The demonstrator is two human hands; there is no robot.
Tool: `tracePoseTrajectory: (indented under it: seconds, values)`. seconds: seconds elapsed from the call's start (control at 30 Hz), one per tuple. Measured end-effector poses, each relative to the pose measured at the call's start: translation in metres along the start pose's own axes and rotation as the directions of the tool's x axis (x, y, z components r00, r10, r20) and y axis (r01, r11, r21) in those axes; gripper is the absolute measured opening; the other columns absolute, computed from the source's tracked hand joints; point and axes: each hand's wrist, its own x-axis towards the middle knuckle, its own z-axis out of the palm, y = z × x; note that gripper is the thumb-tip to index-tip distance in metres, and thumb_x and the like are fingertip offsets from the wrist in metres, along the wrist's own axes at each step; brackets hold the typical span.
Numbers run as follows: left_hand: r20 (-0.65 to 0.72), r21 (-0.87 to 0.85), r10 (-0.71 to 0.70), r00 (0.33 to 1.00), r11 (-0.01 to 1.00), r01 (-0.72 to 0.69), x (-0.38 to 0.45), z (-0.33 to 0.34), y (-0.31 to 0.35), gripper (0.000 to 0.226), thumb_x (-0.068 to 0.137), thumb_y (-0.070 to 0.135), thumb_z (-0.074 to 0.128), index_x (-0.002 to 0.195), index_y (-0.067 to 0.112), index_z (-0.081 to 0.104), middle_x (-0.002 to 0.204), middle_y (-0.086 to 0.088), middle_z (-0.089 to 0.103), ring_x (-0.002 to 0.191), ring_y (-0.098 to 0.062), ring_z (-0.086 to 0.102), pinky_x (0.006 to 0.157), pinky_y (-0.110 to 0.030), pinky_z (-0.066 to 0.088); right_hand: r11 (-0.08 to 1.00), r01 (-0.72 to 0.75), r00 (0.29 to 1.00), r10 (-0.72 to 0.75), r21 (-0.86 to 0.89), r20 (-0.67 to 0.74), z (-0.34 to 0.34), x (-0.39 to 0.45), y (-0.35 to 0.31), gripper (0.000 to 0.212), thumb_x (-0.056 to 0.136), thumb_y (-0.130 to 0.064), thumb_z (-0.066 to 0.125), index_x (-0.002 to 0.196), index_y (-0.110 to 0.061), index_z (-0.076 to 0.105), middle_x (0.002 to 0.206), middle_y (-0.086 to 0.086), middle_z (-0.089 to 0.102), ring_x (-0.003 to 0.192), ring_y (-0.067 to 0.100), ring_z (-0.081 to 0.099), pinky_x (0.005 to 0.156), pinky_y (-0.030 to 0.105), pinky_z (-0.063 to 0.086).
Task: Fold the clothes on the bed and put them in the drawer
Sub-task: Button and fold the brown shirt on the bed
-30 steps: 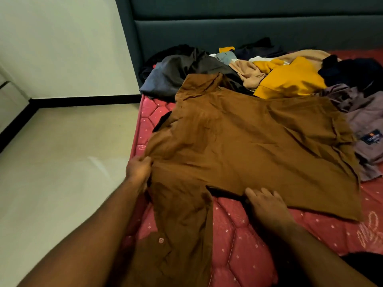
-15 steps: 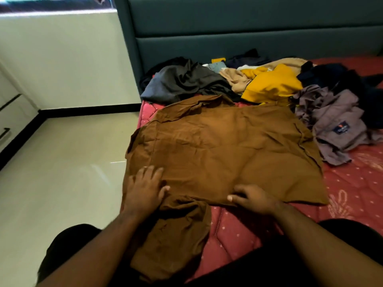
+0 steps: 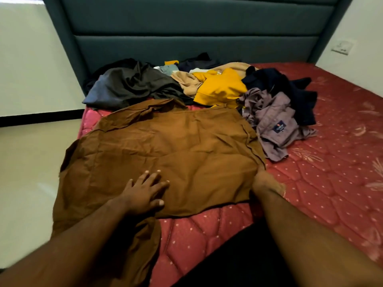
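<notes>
A brown shirt (image 3: 170, 150) lies spread flat on the red mattress (image 3: 331, 166), one sleeve hanging over the near left edge. My left hand (image 3: 145, 191) rests flat on its lower part with fingers spread. At the shirt's lower right corner is my right hand (image 3: 264, 182), blurred, gripping the hem there; its fingers are hidden in the cloth. Behind the shirt is a heap of unfolded clothes: a dark grey garment (image 3: 128, 85), a yellow one (image 3: 221, 88), a mauve shirt (image 3: 273, 123) and a navy one (image 3: 290, 88). No drawer is in view.
A teal padded headboard (image 3: 186, 27) closes off the far side of the bed. Pale floor (image 3: 31, 172) runs along the left of the mattress. A wall socket (image 3: 342, 46) is at the upper right. Bare mattress shows on the right.
The shirt has been drawn flatter toward me. My left hand moved right onto the shirt body and spread flat. My right hand slid right along the hem to the corner.
</notes>
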Motion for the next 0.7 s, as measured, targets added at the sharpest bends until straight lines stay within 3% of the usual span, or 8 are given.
tracePoseTrajectory:
  seconds: [0.07,0.23,0.3,0.37,0.43,0.5,0.57,0.7]
  values:
    - [-0.056,-0.004,0.022,0.998,1.0,-0.023,-0.001,0.022,0.011,0.093,0.059,0.095,-0.007,0.143,0.055,-0.017,0.159,0.006,-0.026,0.149,-0.027,-0.014,0.114,-0.061,0.003,0.999,0.02,1.0,-0.021,-0.04,-0.023,-0.02,-0.026,-0.014,0.044,0.104,-0.035,0.024,0.139,-0.018,0.046,0.133,0.005,0.055,0.121,0.033,0.052,0.077,0.009,0.042]
    - [-0.148,-0.051,-0.006,0.989,0.999,-0.001,-0.017,0.053,0.045,0.085,0.063,0.092,-0.006,0.138,0.057,-0.026,0.155,0.01,-0.033,0.146,-0.023,-0.025,0.111,-0.061,-0.013,0.963,-0.053,0.996,0.031,-0.265,-0.086,-0.024,-0.016,0.0,0.032,0.095,-0.022,0.042,0.125,-0.022,0.053,0.132,0.014,0.052,0.12,0.036,0.049,0.103,0.045,0.036]
    - [-0.116,-0.084,-0.02,0.993,0.996,0.01,-0.017,0.042,0.047,0.091,0.06,0.095,-0.004,0.143,0.059,-0.016,0.16,0.012,-0.023,0.148,-0.019,-0.018,0.112,-0.061,-0.008,0.882,-0.047,0.998,0.021,-0.469,-0.06,-0.023,-0.027,-0.01,0.04,0.092,-0.018,0.043,0.131,-0.025,0.047,0.137,0.012,0.041,0.125,0.036,0.039,0.104,0.048,0.03]
    - [-0.126,-0.145,-0.048,0.991,0.989,0.029,-0.013,0.018,0.041,0.099,0.058,0.095,-0.007,0.147,0.056,0.012,0.163,0.014,-0.001,0.15,-0.015,-0.001,0.112,-0.059,0.004,0.826,0.137,0.975,-0.211,-0.546,-0.076,-0.019,-0.037,-0.032,0.045,0.092,-0.017,0.043,0.136,-0.028,0.041,0.14,0.01,0.034,0.128,0.034,0.033,0.104,0.051,0.028]
    - [-0.201,-0.147,-0.089,0.975,0.987,0.06,0.002,-0.009,0.034,0.086,0.074,0.088,0.007,0.146,0.047,0.029,0.161,0.012,0.014,0.149,-0.015,0.01,0.111,-0.057,0.011,0.748,0.498,0.848,-0.525,-0.44,0.067,-0.005,-0.048,-0.062,0.046,0.095,-0.022,0.041,0.14,-0.032,0.038,0.146,0.007,0.031,0.133,0.03,0.031,0.104,0.048,0.028]
    - [-0.265,-0.143,-0.119,0.957,0.986,0.083,0.021,-0.025,0.03,0.064,0.092,0.07,0.028,0.149,0.041,0.027,0.162,0.009,0.016,0.149,-0.018,0.008,0.113,-0.06,0.006,0.562,0.787,0.617,-0.722,-0.254,0.313,0.011,-0.067,-0.092,0.049,0.098,-0.033,0.041,0.147,-0.036,0.032,0.157,0.001,0.023,0.142,0.022,0.023,0.11,0.043,0.023]
    - [-0.245,-0.181,-0.134,0.96,0.979,0.091,0.039,-0.024,0.029,0.065,0.094,0.067,0.028,0.152,0.041,0.016,0.163,0.007,0.008,0.15,-0.02,-0.001,0.113,-0.064,0.0,0.505,0.849,0.514,-0.721,-0.155,0.465,0.036,-0.066,-0.097,0.052,0.099,-0.049,0.038,0.149,-0.041,0.026,0.16,-0.006,0.017,0.147,0.016,0.015,0.116,0.042,0.016]
    - [-0.232,-0.078,-0.157,0.96,0.987,0.143,0.046,0.012,0.034,0.078,0.08,0.081,-0.001,0.15,0.048,-0.004,0.163,0.009,-0.004,0.15,-0.021,-0.005,0.111,-0.069,0.002,0.866,0.487,0.84,-0.429,-0.111,0.332,0.029,0.016,-0.05,0.073,0.089,-0.073,0.021,0.153,-0.036,0.016,0.161,-0.012,0.007,0.149,0.018,0.006,0.12,0.046,0.004]
